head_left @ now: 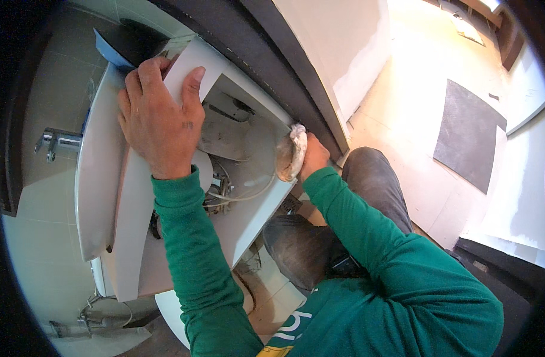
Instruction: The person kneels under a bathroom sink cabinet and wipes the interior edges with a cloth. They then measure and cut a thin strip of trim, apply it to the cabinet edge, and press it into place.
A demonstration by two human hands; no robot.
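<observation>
My left hand point(159, 119) grips the upper edge of a white cabinet panel point(132, 238) beside a white washbasin point(97, 172), fingers over the edge and thumb on its face. My right hand point(314, 156) is closed on a crumpled white rag point(295, 149) and presses it against the edge of the open white cabinet point(254, 214). Inside the cabinet, a white drain pipe and thin hoses point(225, 190) lie between my two hands. Both sleeves are green.
A chrome tap point(58, 141) sticks out over the basin at the left. A dark door frame point(284, 71) runs diagonally behind the cabinet. My grey-trousered knee point(373, 178) is bent beside it. A dark mat point(469, 137) lies on the pale floor at the right.
</observation>
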